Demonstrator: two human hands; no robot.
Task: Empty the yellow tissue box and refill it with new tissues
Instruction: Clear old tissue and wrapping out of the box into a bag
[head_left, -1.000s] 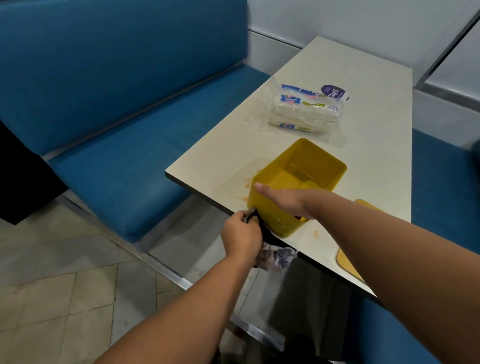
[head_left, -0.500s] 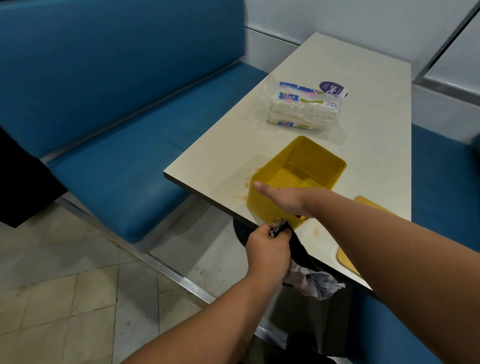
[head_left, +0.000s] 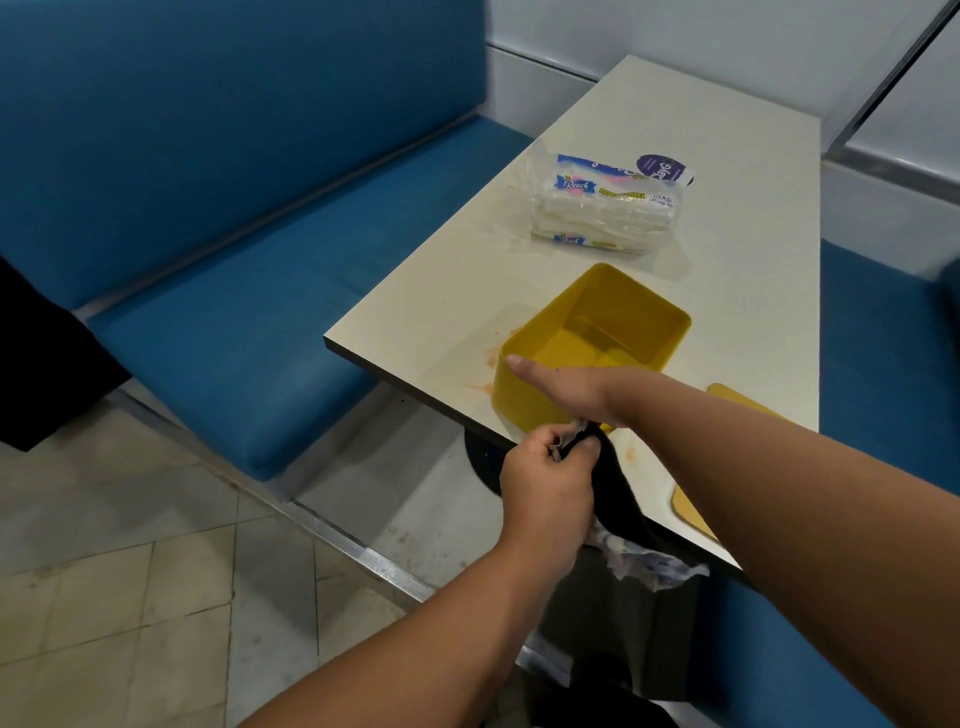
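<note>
Right hand (head_left: 563, 387) lies over the near rim of the yellow tissue box (head_left: 592, 345), thumb straight out along the rim; fingers hidden behind the near wall, so can't tell if they curl round it. Box sits on the table (head_left: 675, 130) at its near edge, open top, looks empty inside. Left hand (head_left: 548, 486) just below the right, pinching the bunched rim of a black trash bag (head_left: 615, 499) between thumb and curled fingers. Bag hangs off the table edge under the grip; crumpled used tissue (head_left: 644, 558) shows at its mouth, lower right of the pinch. Yellow lid (head_left: 685, 506) flat on the table, right of both hands, mostly hidden by the forearm. Paper towel pack (head_left: 605, 205) well beyond the box, untouched.

Risks, judged: box is close to the edge, so a tug by the right hand could tip it off; the pinch on the thin bag looks small, so it may slip and spill tissue on the floor. Refill not yet begun.
</note>
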